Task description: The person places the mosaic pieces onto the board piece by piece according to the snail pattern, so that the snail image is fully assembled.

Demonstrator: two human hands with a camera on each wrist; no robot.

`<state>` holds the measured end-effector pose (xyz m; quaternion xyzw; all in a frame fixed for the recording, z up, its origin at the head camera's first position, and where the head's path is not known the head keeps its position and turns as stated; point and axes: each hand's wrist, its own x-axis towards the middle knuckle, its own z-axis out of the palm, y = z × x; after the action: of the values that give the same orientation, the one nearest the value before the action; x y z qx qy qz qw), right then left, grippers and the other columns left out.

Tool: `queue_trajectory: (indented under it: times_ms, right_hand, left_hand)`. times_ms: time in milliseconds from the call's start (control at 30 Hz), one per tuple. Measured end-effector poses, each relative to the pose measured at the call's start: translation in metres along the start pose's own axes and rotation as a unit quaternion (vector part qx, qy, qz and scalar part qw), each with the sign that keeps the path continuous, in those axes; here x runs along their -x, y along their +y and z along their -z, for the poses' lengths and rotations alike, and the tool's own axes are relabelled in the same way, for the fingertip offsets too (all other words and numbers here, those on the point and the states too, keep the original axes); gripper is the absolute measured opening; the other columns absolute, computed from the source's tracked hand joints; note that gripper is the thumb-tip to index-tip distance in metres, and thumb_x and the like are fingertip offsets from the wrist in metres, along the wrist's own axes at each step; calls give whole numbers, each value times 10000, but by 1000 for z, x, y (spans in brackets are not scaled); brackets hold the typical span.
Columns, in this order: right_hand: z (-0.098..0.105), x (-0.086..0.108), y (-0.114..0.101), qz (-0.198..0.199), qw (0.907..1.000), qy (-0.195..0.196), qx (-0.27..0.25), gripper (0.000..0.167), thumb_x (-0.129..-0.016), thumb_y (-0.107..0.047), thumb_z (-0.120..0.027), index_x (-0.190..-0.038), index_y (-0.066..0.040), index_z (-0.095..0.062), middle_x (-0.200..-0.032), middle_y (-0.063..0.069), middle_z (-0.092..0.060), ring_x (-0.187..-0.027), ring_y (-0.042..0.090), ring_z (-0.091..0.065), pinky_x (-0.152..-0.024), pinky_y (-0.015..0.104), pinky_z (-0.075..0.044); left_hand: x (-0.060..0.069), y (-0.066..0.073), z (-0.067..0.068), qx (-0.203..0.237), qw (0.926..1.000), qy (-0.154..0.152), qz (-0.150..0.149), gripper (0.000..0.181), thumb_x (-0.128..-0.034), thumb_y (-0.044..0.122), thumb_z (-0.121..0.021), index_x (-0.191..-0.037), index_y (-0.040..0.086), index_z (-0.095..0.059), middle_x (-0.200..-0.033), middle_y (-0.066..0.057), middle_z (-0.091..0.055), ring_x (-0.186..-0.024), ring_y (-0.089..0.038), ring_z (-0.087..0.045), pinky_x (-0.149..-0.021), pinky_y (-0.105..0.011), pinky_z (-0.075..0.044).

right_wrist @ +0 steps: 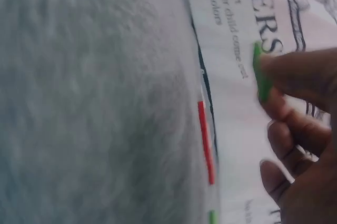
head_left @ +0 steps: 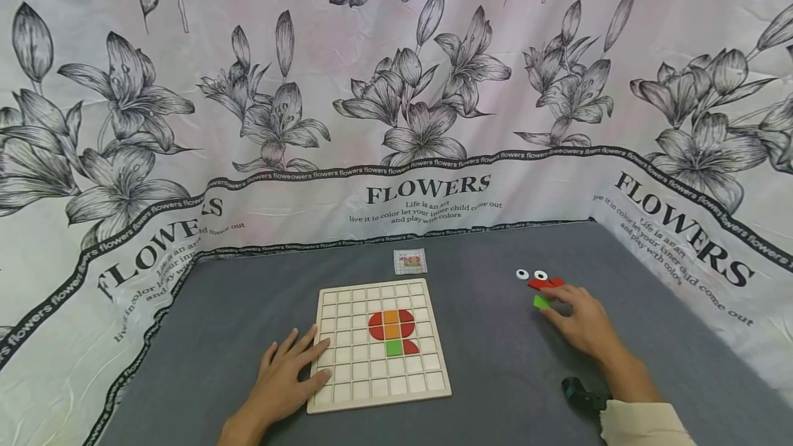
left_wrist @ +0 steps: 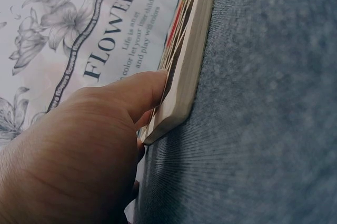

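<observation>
My left hand [head_left: 281,374] rests with spread fingers on the left edge of a pale wooden grid board [head_left: 347,389]; its thumb lies on the rim [left_wrist: 181,89] in the left wrist view. On the board, orange squares [head_left: 392,324] stand between red rounded tiles [head_left: 376,326]. Below them are a green square [head_left: 394,347] and a red quarter-round tile [head_left: 410,347]. To the right of the board, my right hand [head_left: 585,322] pinches a small green tile [right_wrist: 260,71] between thumb and finger, raised above the table. Red tiles [head_left: 536,284] lie just beyond its fingertips.
Two white round pieces [head_left: 522,274] lie past the red tiles. A small printed picture card [head_left: 410,261] sits behind the board. Near the right wrist is a black device [head_left: 581,396]. Flower-printed cloth [head_left: 427,205] borders the grey table at the back and sides.
</observation>
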<state>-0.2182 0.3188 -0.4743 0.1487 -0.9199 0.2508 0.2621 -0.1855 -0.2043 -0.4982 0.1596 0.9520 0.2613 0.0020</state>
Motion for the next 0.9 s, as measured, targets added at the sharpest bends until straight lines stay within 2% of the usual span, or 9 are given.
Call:
queue_trajectory:
  times_ms: [233,500,733,900]
  right_hand:
    - [6,-15,-42,172,9990,93,-404,319,-753,-19,-805,-1062,-30,-726,-1029,87,-664,-934,271,-566,-713,472,-469]
    - [6,-27,-81,740,9914,163,-1066,367,-729,34,-807,-1080,-33,-720,-1056,37,-657,-1005,188,-548,-776,309,-467]
    - [-4,-35,-114,983,9869,122,-1277,379,-721,40,-815,-1080,-37,-721,-1020,-8,-648,-959,188,-573,-745,420,-509]
    - [-16,-40,-134,1047,9838,103,-1451,389,-708,57,-820,-1072,-44,-728,-1013,-11,-649,-940,180,-563,-736,424,-510]
  left_hand:
    - [0,-1,0,14,10000,29,-6,570,-932,544,-546,-1396,213,-559,-1524,-36,-348,-1409,-389,-194,-1063,-651,-31]
    - [1,-1,0,54,10000,3,-38,575,-933,551,-541,-1399,214,-555,-1527,-38,-343,-1409,-391,-192,-1062,-654,-33]
    - [1,0,0,71,10000,-33,10,575,-934,549,-541,-1400,211,-554,-1528,-41,-340,-1410,-397,-186,-1061,-658,-25]
    - [0,0,0,67,10000,-31,-6,574,-936,547,-539,-1401,211,-552,-1528,-42,-340,-1412,-392,-181,-1065,-652,-15]
